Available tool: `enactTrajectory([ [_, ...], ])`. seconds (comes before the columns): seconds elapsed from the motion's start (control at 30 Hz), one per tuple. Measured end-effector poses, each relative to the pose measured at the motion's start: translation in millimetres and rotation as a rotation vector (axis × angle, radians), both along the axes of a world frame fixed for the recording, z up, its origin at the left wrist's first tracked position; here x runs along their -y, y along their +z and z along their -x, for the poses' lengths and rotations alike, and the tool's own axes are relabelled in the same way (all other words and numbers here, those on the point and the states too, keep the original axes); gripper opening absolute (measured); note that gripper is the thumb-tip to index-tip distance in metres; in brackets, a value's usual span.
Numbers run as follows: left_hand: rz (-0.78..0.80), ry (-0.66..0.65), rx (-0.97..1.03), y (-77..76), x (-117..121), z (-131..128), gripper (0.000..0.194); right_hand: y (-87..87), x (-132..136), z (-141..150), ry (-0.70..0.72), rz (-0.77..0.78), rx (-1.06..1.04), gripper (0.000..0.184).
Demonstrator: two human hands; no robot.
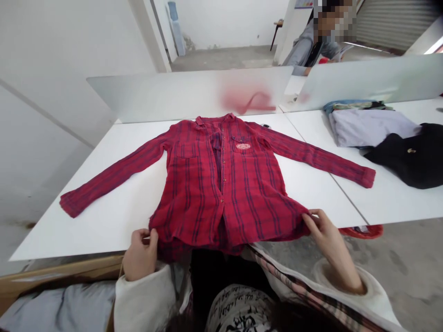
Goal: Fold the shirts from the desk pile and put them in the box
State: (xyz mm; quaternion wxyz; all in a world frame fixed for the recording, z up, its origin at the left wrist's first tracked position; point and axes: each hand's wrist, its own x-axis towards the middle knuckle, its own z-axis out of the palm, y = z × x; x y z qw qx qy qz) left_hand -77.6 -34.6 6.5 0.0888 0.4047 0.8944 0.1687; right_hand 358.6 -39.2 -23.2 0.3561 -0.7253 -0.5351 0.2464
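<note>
A red plaid shirt (194, 184) with dark blue stripes lies front up on the white table (138, 203). Both sleeves are spread out sideways, and the collar points to the far side. Its front is partly open near the top, and a pale badge (242, 146) marks one chest pocket. My left hand (141, 252) pinches the shirt's lower left hem corner. At the lower right corner, my right hand (321, 230) grips the hem between thumb and fingers. The hem hangs over the table's near edge.
Folded clothes (374, 124) and a black garment (411, 154) lie at the right. Frosted dividers (180, 94) line the far edge. A cardboard box (65, 272) with grey cloth stands below left, a red basket (367, 232) below right. A person (308, 46) is behind the divider.
</note>
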Motion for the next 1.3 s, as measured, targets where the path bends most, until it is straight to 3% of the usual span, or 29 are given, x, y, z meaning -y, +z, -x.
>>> enactTrajectory([
  [0.1,-0.061,0.067,-0.044,-11.2,5,14,0.019,-3.4,-1,-16,-0.092,0.033,0.006,0.034],
  [0.2,-0.173,-0.055,-0.156,-21.4,13,16,0.027,-6.6,-1,-25,-0.029,0.106,0.123,0.038],
  [0.27,-0.364,-0.297,-0.288,-23.2,18,8,0.027,-8.6,0,-26,0.069,0.104,0.213,0.042],
  [0.33,-0.503,-0.678,-0.394,-21.2,22,-9,0.026,-11.1,1,-28,0.164,0.046,0.306,0.042],
  [0.4,-0.494,-1.03,-0.423,-18.3,23,-33,0.035,-12.0,1,-28,0.225,-0.034,0.399,0.038],
  [0.43,-0.456,-1.138,-0.42,-17.6,22,-45,0.043,-10.9,1,-27,0.232,-0.08,0.455,0.037],
  [0.5,-0.386,-1.233,-0.395,-18.3,17,-67,0.051,-4.5,2,-20,0.197,-0.196,0.572,0.037],
  [0.6,-0.333,-1.298,-0.334,-22.1,9,-85,0.043,11.2,3,11,0.246,-0.391,0.608,0.037],
  [0.7,-0.337,-1.339,-0.302,-23.1,6,-88,0.031,16.3,4,60,0.633,-0.448,0.556,0.04],
  [0.8,-0.401,-1.334,-0.298,-21.5,8,-85,0.029,3.8,1,97,0.925,-0.384,0.608,0.048],
  [0.93,-0.492,-1.298,-0.344,-21.4,8,-83,0.025,-9.7,-6,105,0.938,-0.322,0.593,0.045],
  [1.03,-0.522,-1.243,-0.337,-19.0,4,-85,0.02,-1.3,-6,100,0.874,-0.339,0.49,0.042],
  [1.13,-0.604,-1.09,-0.238,-10.4,1,-93,0.012,10.1,-3,104,0.808,-0.418,0.38,0.042],
  [1.23,-0.727,-0.978,-0.078,-1.4,0,-103,0.005,9.4,-1,119,0.876,-0.434,0.378,0.04],
  [1.3,-0.772,-1.018,-0.035,0.0,1,-109,0.004,3.5,1,128,0.929,-0.392,0.413,0.037],
])
